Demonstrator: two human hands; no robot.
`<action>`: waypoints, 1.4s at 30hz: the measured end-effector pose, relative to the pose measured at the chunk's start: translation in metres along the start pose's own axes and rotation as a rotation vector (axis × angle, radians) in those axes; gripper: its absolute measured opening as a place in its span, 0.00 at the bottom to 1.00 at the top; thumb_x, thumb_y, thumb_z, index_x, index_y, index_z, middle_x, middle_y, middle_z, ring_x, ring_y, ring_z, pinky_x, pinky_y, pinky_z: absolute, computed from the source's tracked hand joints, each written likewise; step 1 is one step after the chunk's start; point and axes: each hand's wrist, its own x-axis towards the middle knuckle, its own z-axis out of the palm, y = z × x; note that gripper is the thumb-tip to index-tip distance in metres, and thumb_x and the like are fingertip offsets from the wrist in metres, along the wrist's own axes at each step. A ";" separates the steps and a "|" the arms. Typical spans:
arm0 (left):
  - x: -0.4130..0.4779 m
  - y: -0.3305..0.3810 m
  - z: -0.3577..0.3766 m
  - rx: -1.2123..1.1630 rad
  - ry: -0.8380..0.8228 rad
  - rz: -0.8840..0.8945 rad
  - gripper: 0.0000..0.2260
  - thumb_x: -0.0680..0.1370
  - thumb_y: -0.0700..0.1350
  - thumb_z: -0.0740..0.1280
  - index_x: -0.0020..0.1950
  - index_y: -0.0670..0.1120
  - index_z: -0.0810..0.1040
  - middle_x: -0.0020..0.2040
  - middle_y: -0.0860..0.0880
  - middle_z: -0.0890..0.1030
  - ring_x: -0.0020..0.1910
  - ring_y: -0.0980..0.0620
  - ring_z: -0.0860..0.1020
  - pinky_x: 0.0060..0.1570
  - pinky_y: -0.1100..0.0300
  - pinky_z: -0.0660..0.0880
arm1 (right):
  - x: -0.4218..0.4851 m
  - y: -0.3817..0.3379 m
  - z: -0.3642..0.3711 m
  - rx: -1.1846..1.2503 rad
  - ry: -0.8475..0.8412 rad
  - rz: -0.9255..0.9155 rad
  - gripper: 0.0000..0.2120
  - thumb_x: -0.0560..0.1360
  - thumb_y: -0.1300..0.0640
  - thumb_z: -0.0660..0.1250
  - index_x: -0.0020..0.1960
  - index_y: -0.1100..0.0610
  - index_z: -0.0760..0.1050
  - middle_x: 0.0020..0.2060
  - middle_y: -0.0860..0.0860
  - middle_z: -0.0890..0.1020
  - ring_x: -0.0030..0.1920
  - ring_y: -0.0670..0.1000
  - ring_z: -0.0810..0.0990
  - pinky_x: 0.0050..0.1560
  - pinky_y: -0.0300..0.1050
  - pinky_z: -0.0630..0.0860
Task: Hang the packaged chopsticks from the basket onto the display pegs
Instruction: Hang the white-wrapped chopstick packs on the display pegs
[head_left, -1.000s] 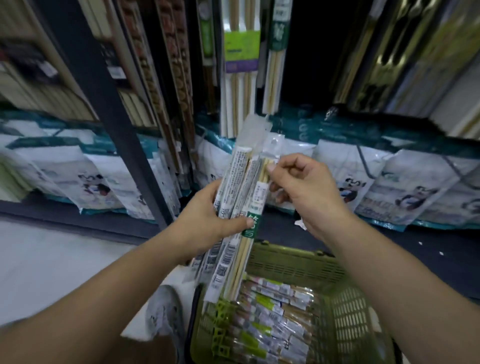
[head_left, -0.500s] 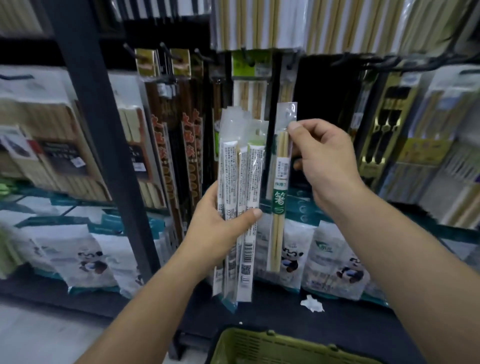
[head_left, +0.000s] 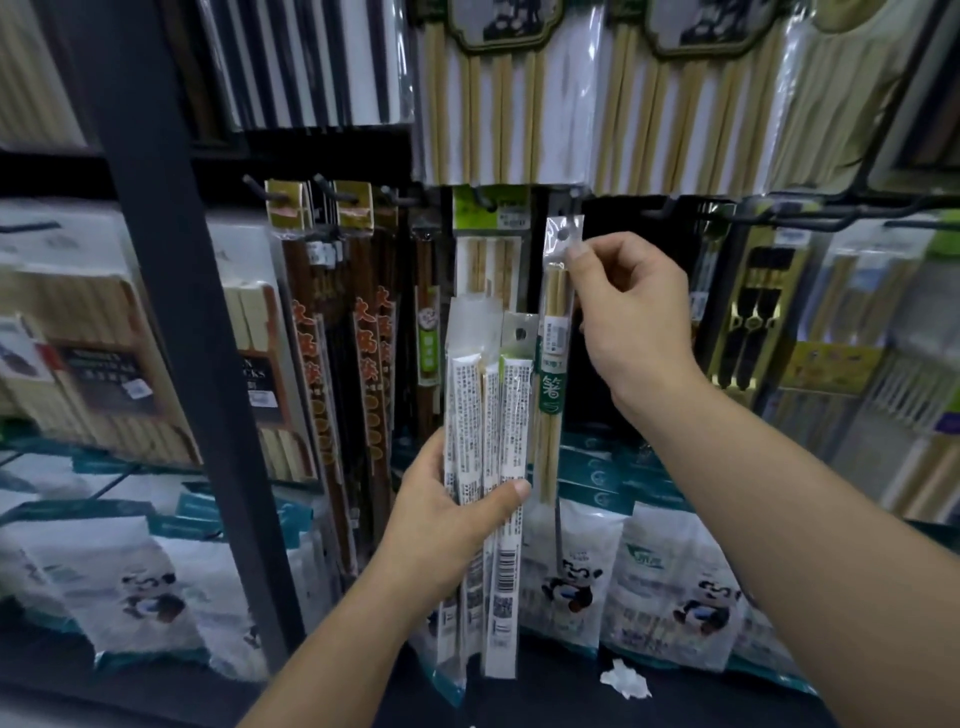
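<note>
Up since 0.5 s ago: right hand (head_left: 631, 317) has lifted the single chopstick pack (head_left: 553, 364) higher, so its hang hole (head_left: 562, 235) now sits just below a dark peg (head_left: 573, 200). View has tilted up too, and the green basket has dropped out of frame.

Thumb & forefinger pinch the pack's clear top tab beside the hole; other fingers are loosely curled. Pack hangs upright, pale wooden sticks w/ a green label band, not yet on the peg.

Left hand (head_left: 447, 530) grips a bundle of packs (head_left: 488, 467) around the middle, thumb pressed across the front, fingers wrapped behind. Bundle stands upright just left of the single pack, white printed backs & barcodes facing the camera.

Behind: peg wall w/ other hanging chopstick sets. Brown packs (head_left: 317, 338) w/ red lettering hang at left, pale bamboo sets (head_left: 498, 104) above, gold-and-black sets (head_left: 753, 322) at right. Dark metal upright (head_left: 171, 312) runs diagonally at left. Lower shelf holds white bags w/ panda pics (head_left: 670, 587). Crumpled white scrap (head_left: 623, 680) lies on the dark shelf surface near the bottom.
</note>
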 end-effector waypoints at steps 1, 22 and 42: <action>0.001 0.000 -0.001 0.002 0.001 -0.001 0.24 0.72 0.47 0.80 0.65 0.61 0.77 0.58 0.58 0.85 0.58 0.58 0.83 0.60 0.54 0.77 | -0.004 -0.001 -0.002 -0.004 -0.026 -0.025 0.10 0.81 0.56 0.68 0.42 0.49 0.79 0.30 0.37 0.77 0.33 0.36 0.75 0.37 0.30 0.72; -0.002 0.011 -0.008 -0.049 0.010 0.042 0.23 0.74 0.39 0.78 0.64 0.56 0.76 0.55 0.60 0.86 0.54 0.62 0.84 0.47 0.74 0.77 | -0.001 -0.034 0.008 0.179 0.142 0.111 0.10 0.79 0.56 0.69 0.40 0.58 0.79 0.33 0.49 0.76 0.35 0.46 0.74 0.39 0.41 0.76; -0.002 0.022 -0.006 -0.212 -0.017 0.052 0.20 0.68 0.44 0.80 0.55 0.61 0.83 0.56 0.51 0.87 0.56 0.50 0.85 0.52 0.61 0.82 | -0.029 0.003 0.012 0.054 0.037 0.221 0.08 0.80 0.52 0.68 0.44 0.54 0.81 0.35 0.46 0.81 0.34 0.36 0.76 0.36 0.29 0.73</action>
